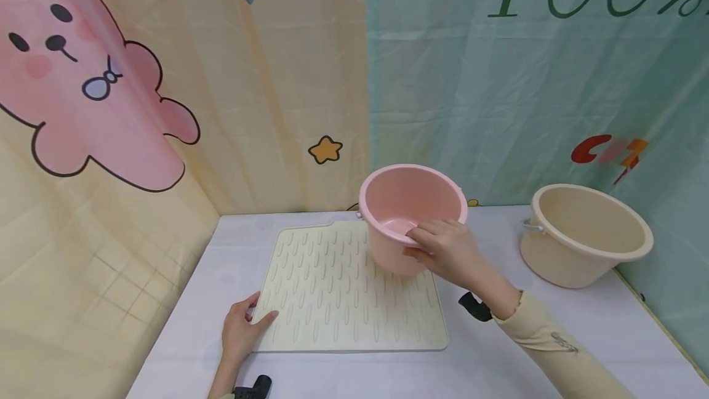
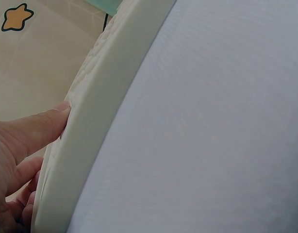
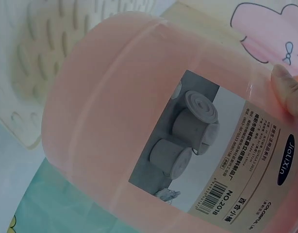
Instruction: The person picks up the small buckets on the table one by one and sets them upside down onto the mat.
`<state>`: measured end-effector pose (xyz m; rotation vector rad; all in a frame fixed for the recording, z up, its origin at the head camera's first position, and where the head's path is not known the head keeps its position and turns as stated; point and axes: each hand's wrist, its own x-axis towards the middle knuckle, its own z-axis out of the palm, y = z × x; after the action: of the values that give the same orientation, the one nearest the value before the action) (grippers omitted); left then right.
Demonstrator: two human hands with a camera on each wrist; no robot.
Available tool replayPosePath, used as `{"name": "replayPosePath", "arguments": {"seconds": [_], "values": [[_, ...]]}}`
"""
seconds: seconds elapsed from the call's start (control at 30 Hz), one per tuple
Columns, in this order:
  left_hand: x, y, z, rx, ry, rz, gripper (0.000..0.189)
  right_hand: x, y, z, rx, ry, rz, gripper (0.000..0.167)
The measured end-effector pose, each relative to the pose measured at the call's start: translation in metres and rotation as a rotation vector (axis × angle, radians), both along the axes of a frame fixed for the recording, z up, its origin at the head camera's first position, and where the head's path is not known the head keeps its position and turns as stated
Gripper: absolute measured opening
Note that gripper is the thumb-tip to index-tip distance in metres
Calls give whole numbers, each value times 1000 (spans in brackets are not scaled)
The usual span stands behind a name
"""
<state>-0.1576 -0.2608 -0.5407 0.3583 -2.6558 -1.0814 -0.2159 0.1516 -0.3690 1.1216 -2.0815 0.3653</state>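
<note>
My right hand grips the near rim of a pink plastic bucket, fingers over the inside and thumb on the outside. The bucket tilts slightly and overlaps the right side of a cream mat with rows of raised oval ridges. A printed paper label shows on the bucket's wall in the right wrist view. At the mat's left edge, near its front corner, my left hand holds on, with the thumb on the top face and the fingers at the side.
A beige bucket with a handle stands at the right rear of the white-covered table. Printed curtains, yellow and green, hang behind and at the sides. Black straps circle both wrists.
</note>
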Motion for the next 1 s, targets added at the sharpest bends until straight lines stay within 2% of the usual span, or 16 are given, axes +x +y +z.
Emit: {"name": "replayPosePath", "arguments": {"seconds": [0.6,1.0], "values": [[0,1,0,-1,5,4,68,1,-34,3,17,-13,60,27],[0,0,-2,-17,21,7,67,0,-56,0,9,14,112,24]]}}
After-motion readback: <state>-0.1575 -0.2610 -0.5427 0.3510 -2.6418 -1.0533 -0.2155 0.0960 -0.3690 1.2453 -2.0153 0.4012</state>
